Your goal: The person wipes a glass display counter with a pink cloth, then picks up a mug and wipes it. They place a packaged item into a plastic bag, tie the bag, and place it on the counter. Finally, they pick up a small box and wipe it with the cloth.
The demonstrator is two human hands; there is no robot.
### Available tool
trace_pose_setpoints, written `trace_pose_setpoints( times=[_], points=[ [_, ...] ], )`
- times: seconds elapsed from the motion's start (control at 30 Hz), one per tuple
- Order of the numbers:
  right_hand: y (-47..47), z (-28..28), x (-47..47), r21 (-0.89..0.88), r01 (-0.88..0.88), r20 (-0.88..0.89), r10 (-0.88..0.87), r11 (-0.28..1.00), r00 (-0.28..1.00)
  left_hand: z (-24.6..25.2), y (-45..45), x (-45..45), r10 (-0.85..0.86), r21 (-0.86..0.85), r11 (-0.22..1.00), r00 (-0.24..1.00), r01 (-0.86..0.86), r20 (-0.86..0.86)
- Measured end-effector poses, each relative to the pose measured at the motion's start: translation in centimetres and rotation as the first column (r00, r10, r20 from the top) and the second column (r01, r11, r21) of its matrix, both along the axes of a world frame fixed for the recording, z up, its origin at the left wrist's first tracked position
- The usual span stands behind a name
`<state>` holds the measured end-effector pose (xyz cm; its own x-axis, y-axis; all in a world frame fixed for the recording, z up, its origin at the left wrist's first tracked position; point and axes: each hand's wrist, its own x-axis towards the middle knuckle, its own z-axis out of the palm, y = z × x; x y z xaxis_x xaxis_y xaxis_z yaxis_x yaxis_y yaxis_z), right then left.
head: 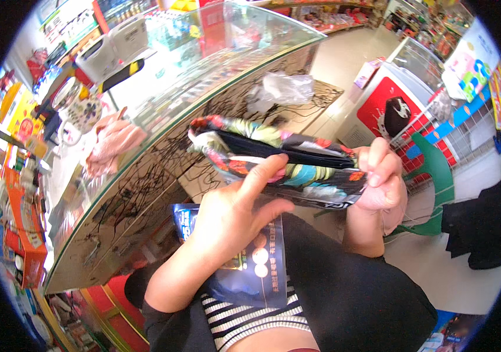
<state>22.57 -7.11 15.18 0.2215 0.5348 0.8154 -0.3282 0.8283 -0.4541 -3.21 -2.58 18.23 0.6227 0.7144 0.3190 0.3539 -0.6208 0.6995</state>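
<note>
A floral-print fabric item (307,176), with its dark inner lining showing through a long opening, is stretched out in front of me. My right hand (380,176) pinches its right end with curled fingers. My left hand (232,211) holds it near the middle; one digit lies across the front rim and another is spread below, while the remaining fingers are hidden. Under my left wrist, a dark blue packet (254,286) bearing writing rests against my striped top (272,325). A pale pink item (395,215) with a thin white cord hangs beside my right wrist.
A glass display counter (215,94) runs along the left, with a pink cloth (112,143) and a floral pitcher (79,108) on top. Crumpled clear plastic (281,90) lies beyond the fabric. A green plastic chair (439,176) and a wire rack (455,138) stand at right.
</note>
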Motion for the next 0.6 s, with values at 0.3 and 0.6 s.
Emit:
trace_pose_setpoints(
  times=[0.3,0.6],
  points=[
    [0.6,0.3,-3.3,0.329,0.632,0.747,-0.603,0.701,0.279,-2.1,2.6,-1.6,0.246,-0.16,0.963,0.948,-0.216,0.2],
    [-0.2,-0.6,-9.6,0.591,0.354,0.796,-0.596,0.725,-0.107,-3.8,4.4,0.1,0.34,-0.197,0.937,0.882,-0.289,0.325]
  ],
)
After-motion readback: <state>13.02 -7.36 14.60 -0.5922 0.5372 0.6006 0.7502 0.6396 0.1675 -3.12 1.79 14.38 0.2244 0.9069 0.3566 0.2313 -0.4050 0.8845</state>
